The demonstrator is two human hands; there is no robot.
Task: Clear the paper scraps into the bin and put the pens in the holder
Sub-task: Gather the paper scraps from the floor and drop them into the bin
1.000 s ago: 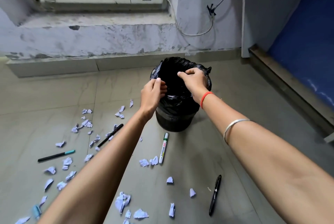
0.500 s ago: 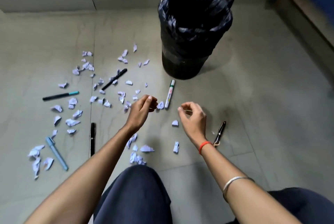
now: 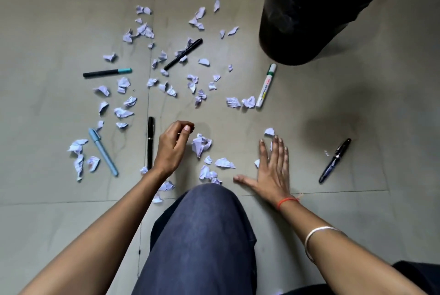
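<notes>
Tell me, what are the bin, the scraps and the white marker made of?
Bin: a crinkly, glossy black liner, likely thin plastic, hides what's underneath. Scraps: pale, matte paper, creased and torn. White marker: smooth, probably plastic, with a printed label.

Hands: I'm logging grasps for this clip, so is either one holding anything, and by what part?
Nothing is held. The left hand hovers loosely curled and empty; the right hand lies flat, open on the floor.

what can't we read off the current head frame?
- Bin: rim and inside cut off by the top edge.
- Pen holder: nowhere in the head view.
- Left hand: fingers curled, contents unclear.
- Scraps under the right hand: partly covered by it.
- White marker: label print too small.
</notes>
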